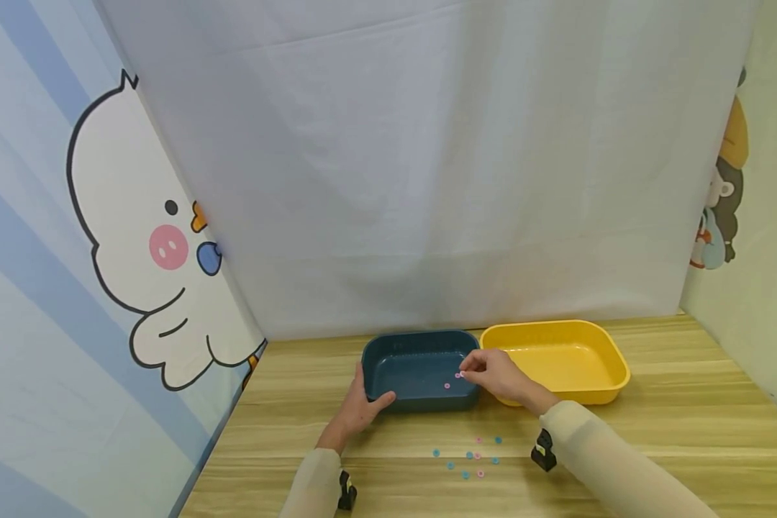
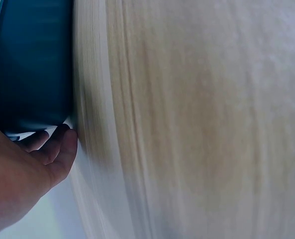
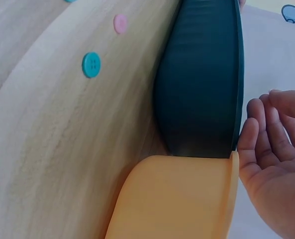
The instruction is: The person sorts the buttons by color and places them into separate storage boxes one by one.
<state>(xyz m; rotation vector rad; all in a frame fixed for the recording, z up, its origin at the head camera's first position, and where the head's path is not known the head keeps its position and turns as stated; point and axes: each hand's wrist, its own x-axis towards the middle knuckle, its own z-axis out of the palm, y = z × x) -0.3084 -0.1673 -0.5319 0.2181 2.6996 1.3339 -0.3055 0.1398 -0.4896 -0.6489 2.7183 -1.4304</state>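
A dark blue basin (image 1: 421, 404) stands on the table, its left end held by my left hand (image 1: 357, 409). The thumb lies at the front rim, while the other fingers (image 2: 62, 154) curl against the outer end wall. Above the basin's right side, my right hand (image 1: 497, 374) pinches a small pink button (image 1: 462, 373) between thumb and fingertips. Inside the basin, a pink button (image 1: 447, 385) lies on the floor, and another pink button (image 1: 457, 375) shows close to the right fingertips. In the right wrist view the right hand (image 3: 281, 144) is beside the rims, mostly hiding what it pinches.
A yellow basin (image 1: 611, 394) stands right of the dark blue one, their ends close together. Several loose buttons lie on the wooden table (image 1: 285, 403) in front, among them a blue button (image 1: 498, 439) and a pink button (image 1: 480, 473). A pale curtain (image 1: 395, 180) hangs behind.
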